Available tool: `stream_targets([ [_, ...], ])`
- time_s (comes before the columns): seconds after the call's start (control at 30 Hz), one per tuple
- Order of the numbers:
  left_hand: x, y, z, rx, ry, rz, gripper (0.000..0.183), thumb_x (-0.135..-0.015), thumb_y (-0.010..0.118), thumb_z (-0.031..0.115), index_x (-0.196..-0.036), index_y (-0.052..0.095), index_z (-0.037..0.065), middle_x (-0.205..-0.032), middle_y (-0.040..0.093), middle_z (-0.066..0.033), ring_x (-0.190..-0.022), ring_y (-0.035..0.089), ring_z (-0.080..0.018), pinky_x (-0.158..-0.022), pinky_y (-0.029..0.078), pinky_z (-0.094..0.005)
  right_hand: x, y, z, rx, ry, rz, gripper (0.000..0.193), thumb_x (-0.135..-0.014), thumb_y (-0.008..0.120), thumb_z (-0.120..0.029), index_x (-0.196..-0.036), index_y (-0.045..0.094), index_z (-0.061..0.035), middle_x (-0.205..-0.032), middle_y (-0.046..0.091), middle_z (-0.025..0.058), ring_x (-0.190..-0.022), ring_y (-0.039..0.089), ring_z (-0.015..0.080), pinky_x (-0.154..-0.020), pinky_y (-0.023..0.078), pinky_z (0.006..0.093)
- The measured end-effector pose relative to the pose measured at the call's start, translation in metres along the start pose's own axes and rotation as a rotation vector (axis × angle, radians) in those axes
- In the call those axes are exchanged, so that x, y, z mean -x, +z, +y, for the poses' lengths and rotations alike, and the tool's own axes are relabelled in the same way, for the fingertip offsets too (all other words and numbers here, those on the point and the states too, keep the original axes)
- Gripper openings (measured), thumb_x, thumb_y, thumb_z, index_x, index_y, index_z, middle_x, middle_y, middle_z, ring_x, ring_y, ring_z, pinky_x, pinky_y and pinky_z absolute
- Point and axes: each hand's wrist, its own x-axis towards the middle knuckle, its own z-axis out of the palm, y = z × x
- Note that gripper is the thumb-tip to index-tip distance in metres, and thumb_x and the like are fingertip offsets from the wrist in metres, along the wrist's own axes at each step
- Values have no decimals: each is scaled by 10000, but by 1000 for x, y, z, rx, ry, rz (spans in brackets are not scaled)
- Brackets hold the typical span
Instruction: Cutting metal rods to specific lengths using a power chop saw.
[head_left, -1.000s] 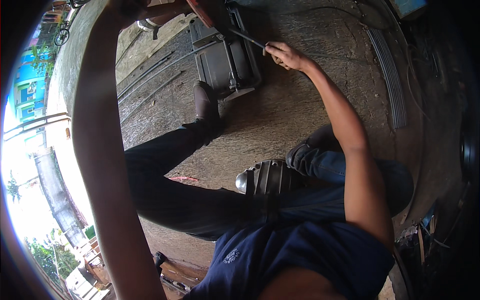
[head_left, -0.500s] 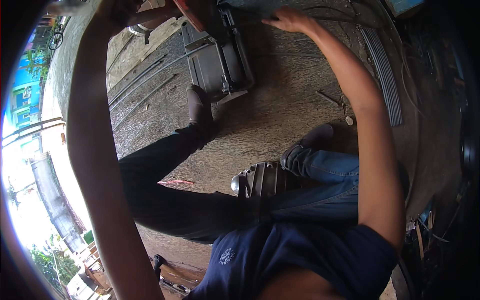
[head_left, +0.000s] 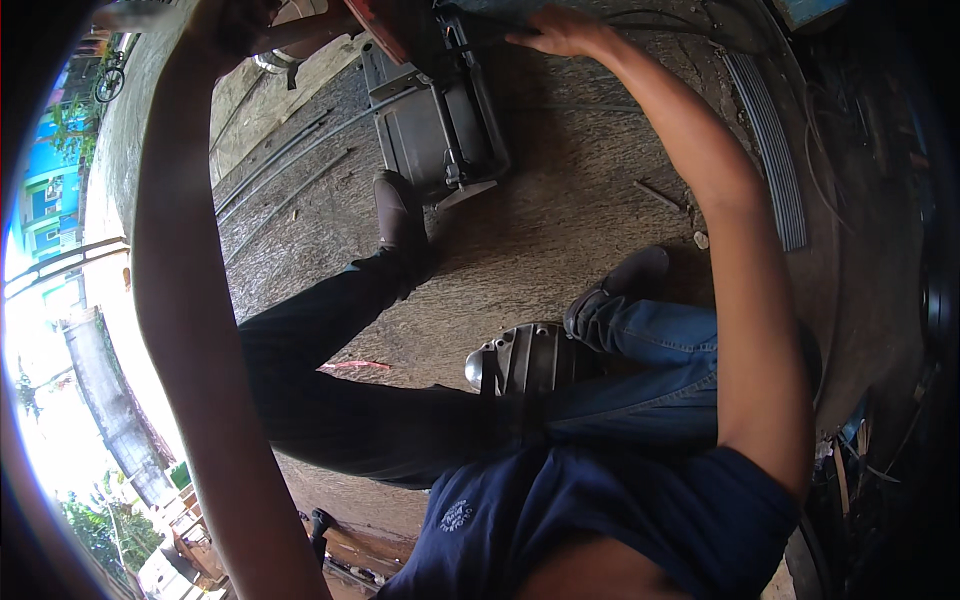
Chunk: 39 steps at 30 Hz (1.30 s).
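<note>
A cut-off saw with a dark metal base (head_left: 405, 135) stands on the floor at the top of the view. Above its base sits a reddish guard (head_left: 385, 28), cut by the upper edge. A clamp screw (head_left: 445, 125) with a T-shaped handle (head_left: 467, 193) lies along the base. My left hand (head_left: 236, 30) is at the upper left beside the saw, in deep shadow; its fingers do not show clearly. To the right of the saw, my right hand (head_left: 565, 33) is closed, fingers toward the saw, around something thin and dark that I cannot make out.
My shoes (head_left: 400, 210) flank the worn floor below the saw. A ribbed metal housing (head_left: 530, 355) lies between my legs. Long thin rods (head_left: 270, 160) lie left of the saw, a ridged strip (head_left: 765, 150) at right. Dark cables (head_left: 660, 25) run beyond my right hand.
My right hand has moved slightly left, closer to the saw. My left arm has shifted a little to the left. The saw stays in place.
</note>
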Motion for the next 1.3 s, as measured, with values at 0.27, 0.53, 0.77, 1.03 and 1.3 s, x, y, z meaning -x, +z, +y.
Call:
stream_targets([
  [0.27, -2, 6, 0, -320, 182, -91, 270, -890, 469, 298, -1001, 633, 114, -749, 517, -5, -654, 485, -140, -599, 456, -290, 4, 6, 1, -34, -15, 10, 638, -887, 483, -576, -995, 665, 26, -1077, 621, 245, -1066, 560, 403, -897, 435, 475],
  [0.53, -10, -11, -5, 56, 39, -80, 292, -887, 484, 340, -949, 633, 97, -734, 555, -31, -632, 516, -167, -578, 467, -311, 13, 12, 3, 18, -159, 139, 715, -863, 465, -644, -724, 605, 43, -698, 584, 229, -700, 589, 392, -675, 461, 481],
  [0.77, -26, -33, -8, -121, 106, -150, 302, -893, 500, 340, -968, 613, 70, -791, 585, -41, -657, 544, -127, -555, 482, -275, 38, 3, -6, -77, -154, 81, 722, -869, 447, -661, -703, 616, 21, -627, 570, 186, -657, 605, 312, -650, 467, 445],
  [1.03, -3, 1, -5, -103, 165, -173, 273, -925, 440, 243, -1044, 636, 94, -764, 553, -18, -637, 502, -133, -583, 444, -279, 47, 30, 20, -327, 63, -43, 744, -813, 453, -743, -647, 532, -22, -557, 427, 103, -558, 491, 215, -603, 427, 404],
  [1.3, 14, 24, 5, -673, 290, -13, 279, -954, 409, 188, -1080, 644, 106, -773, 552, -5, -640, 480, -114, -586, 421, -282, 41, 48, 26, -351, 124, 75, 786, -829, 429, -733, -671, 561, 25, -585, 514, 172, -598, 558, 286, -622, 451, 422],
])
